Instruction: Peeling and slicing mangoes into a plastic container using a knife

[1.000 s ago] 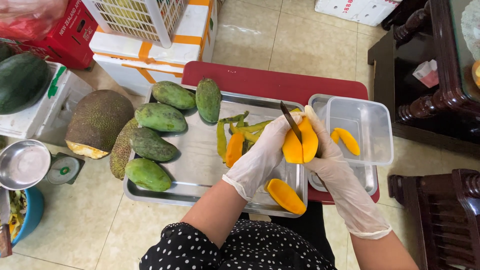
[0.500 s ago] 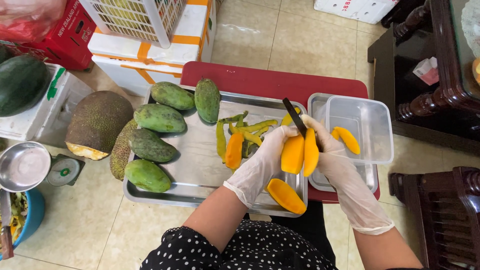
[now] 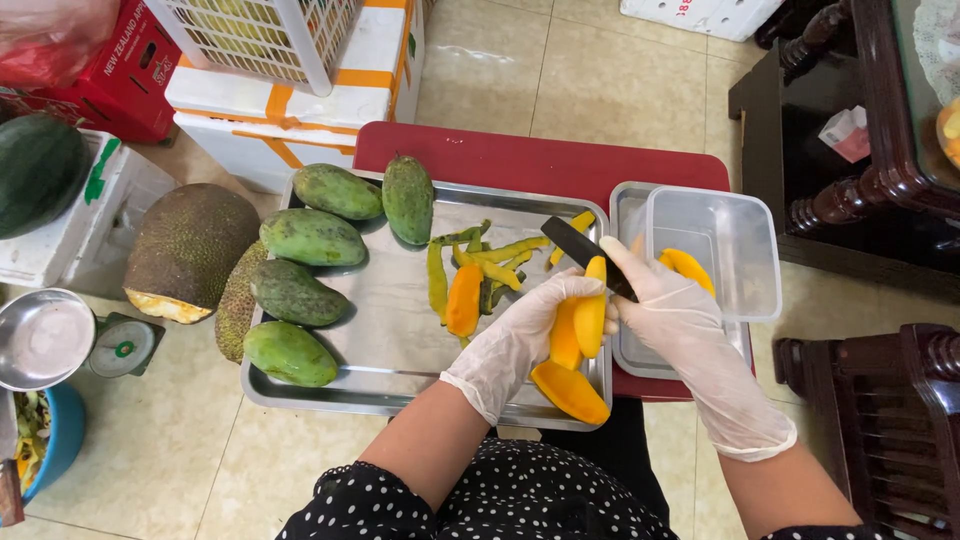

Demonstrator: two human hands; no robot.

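- Left hand, gloved, wraps around a peeled yellow mango held above the near right corner of the steel tray.
- Right hand, gloved, grips a black-bladed knife whose blade lies along the fruit's far side.
- Done well, the cut likely calls for the blade to follow the flat seed, with the holding fingers kept behind the edge, since the flesh looks slippery.
- Cut slices rest in clear plastic containers just right of the tray.
- Five green mangoes and peel strips lie on the tray, which sits on a red stool.
- Tiled floor; a cut jackfruit and a small scale stand left.
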